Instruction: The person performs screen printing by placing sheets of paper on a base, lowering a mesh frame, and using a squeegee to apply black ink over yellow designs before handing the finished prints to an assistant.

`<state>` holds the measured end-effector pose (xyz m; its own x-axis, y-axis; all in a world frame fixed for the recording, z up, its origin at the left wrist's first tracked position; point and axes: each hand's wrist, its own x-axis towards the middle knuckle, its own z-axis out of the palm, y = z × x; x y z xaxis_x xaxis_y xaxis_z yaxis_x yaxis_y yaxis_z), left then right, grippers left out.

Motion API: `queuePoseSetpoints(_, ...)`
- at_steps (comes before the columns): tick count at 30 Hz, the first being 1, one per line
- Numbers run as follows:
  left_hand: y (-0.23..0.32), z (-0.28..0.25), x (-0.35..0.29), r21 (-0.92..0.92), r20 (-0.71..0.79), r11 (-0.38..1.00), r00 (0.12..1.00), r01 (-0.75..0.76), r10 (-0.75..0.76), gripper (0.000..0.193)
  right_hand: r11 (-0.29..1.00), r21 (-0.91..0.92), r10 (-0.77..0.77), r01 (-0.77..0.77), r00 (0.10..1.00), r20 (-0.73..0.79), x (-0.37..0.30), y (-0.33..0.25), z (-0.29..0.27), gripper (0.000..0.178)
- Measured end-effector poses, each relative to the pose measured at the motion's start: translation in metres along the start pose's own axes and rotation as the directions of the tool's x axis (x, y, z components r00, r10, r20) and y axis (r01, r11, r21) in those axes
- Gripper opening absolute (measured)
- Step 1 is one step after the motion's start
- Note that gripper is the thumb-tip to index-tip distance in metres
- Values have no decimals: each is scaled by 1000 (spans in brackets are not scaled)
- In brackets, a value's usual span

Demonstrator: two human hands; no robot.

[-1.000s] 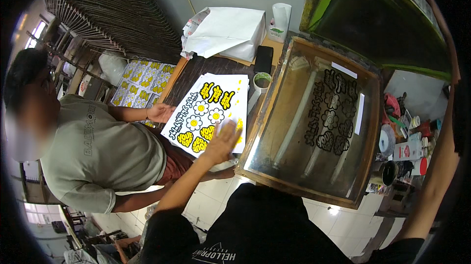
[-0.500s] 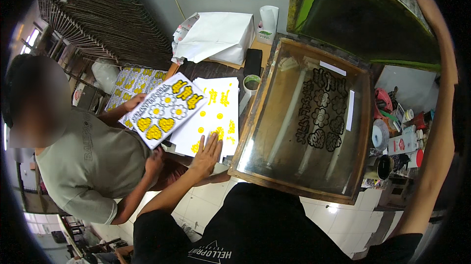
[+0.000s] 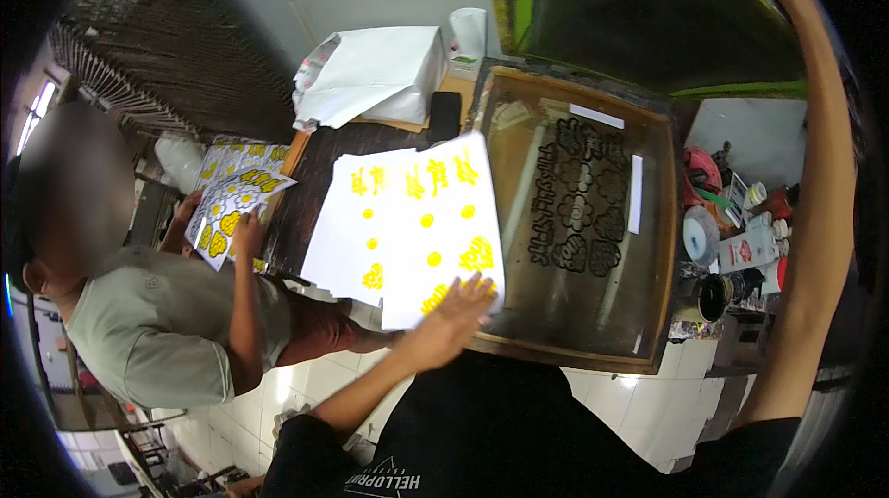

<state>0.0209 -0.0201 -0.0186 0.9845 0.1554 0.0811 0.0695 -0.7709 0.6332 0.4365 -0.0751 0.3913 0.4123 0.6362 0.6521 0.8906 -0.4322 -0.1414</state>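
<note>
My left hand [image 3: 454, 317] holds the near edge of a white sheet [image 3: 407, 262] with yellow prints, its fingers spread on top and the thumb hidden. The sheet overlaps the wooden rim of a glass-topped printing table [image 3: 574, 313]. Beside it lies a stack of similar yellow-printed sheets [image 3: 333, 248]. On the glass a black flower-and-letter design [image 3: 579, 197] shows, with white strips along two sides. Above the table a screen-printing frame [image 3: 648, 17] is tilted up. My right forearm [image 3: 815, 202] reaches up beside the screen; that hand is cut off at the top edge.
At left, a co-worker [image 3: 176, 313] holds a sheet [image 3: 231, 206] printed in yellow and black. A wire drying rack [image 3: 176, 54] stands behind. A white paper bag [image 3: 370, 72] and a black phone-like object [image 3: 445, 117] lie at the back. Cans and pots [image 3: 713, 296] crowd the right.
My left hand has carried a sheet from the stack rightward over the table's rim. The co-worker's sheet has moved left, away from the stack. My right hand has slipped out of view.
</note>
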Motion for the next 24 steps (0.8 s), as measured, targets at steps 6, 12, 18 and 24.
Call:
queuePoseSetpoints(6, 22, 31, 33, -148, -113, 989, 994, -9, -8, 61, 994, -68, 85, -83, 996, 15, 2, 4, 1, 45)
queuePoseSetpoints(12, -67, 3, 180, 479, -143, 826, 955, 297, -260, 77, 997, -31, -75, 74, 997, -1, 15, 18, 5, 40)
queuePoseSetpoints(18, -30, 56, 321, 420, 35, 898, 986, 134, -163, 78, 993, 10, -119, 118, 992, 44, 26, 35, 6, 37)
queuePoseSetpoints(24, -3, 81, 389, 533, 98, 839, 977, 109, -189, 81, 980, -96, -178, 172, 982, -61, 35, 42, 16, 40)
